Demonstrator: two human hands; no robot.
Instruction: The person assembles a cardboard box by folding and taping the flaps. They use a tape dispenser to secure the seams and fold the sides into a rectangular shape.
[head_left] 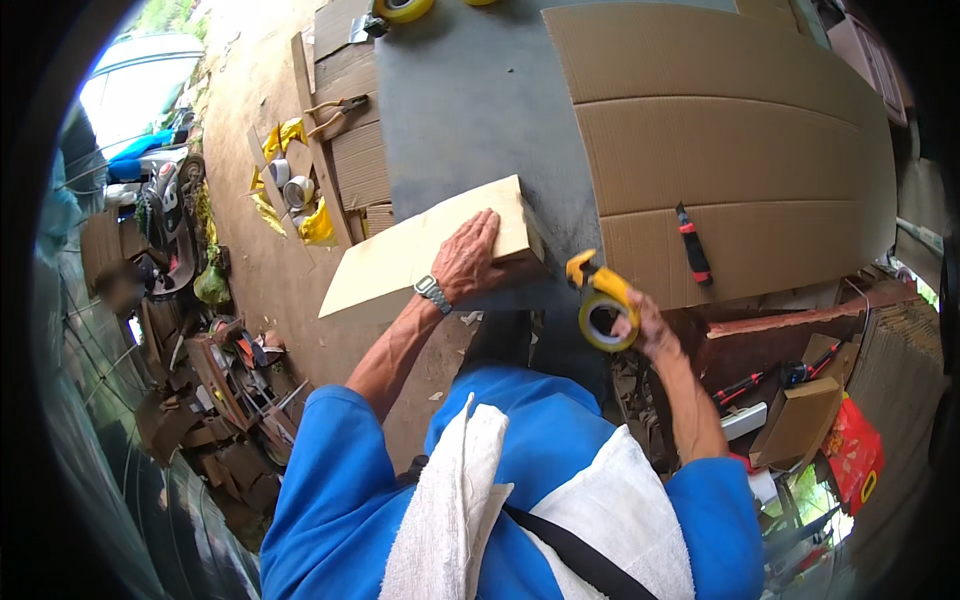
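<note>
My left hand (467, 257), with a watch (432, 293) at the wrist, lies flat on a long pale box (400, 250), fingers stretched over its top near the right end. The box sits slanted at the near edge of the grey tabletop (470, 110), its left end jutting past that edge. To the right of it, my right hand (650, 325) is closed around a yellow tape dispenser (610, 285) that carries a roll of tape (590, 330). The dispenser's head points toward the box's right end, a small gap apart from it.
A large cardboard sheet (720, 150) covers the table's right side, with a red-and-black utility knife (693, 243) on it. Pliers (338, 112) lie on cardboard at the left. Another yellow tape roll (403, 8) is at the far edge. Clutter (225, 400) stands on the left floor.
</note>
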